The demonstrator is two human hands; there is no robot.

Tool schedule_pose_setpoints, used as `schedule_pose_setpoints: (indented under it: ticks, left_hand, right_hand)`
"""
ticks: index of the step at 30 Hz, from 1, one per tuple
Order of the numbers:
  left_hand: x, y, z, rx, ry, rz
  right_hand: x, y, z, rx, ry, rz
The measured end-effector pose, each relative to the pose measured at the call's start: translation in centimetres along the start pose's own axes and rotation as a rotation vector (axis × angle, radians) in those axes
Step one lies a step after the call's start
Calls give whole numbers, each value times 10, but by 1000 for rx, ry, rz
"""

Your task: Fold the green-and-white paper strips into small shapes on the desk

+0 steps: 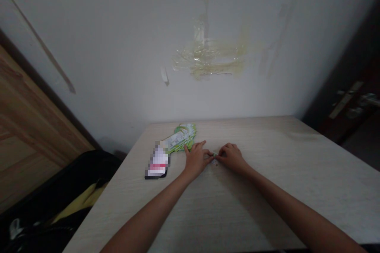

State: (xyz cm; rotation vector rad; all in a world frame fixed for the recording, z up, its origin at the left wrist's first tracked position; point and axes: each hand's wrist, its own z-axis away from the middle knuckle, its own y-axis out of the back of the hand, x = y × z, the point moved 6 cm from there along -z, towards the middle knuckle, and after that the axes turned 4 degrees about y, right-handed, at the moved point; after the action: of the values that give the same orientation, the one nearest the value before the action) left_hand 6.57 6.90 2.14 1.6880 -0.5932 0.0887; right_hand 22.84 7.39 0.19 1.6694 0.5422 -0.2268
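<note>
My left hand [197, 157] and right hand [233, 158] pinch a small piece [215, 161] between their fingertips.
It's at the table [282, 189]; leftward lie green-and-white papers [181, 138], a blurred phone-like thing [158, 163] just beside them.

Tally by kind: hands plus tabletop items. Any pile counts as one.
Bare hands, left hand and right hand: 2
Small green-and-white piece at the fingertips, partly hidden: 1
Pile of overlapping green-and-white flat pieces: 1
Dark-edged rectangular object, face pixelated: 1
Total: 5
</note>
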Motion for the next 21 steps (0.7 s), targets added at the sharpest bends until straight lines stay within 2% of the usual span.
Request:
schedule_pose_setpoints:
  ticks: [7,13,21]
  left_hand:
    - [4,2,-6,-43,17,-11]
    - [6,2,-9,-99,46,-38]
    - [4,-3,-7,-43,50,-5]
  right_hand:
    - [0,-1,-5,-8,-34,37]
    - [-1,-2,-14,-70,-41,34]
    - [2,-3,-7,16,35,-15]
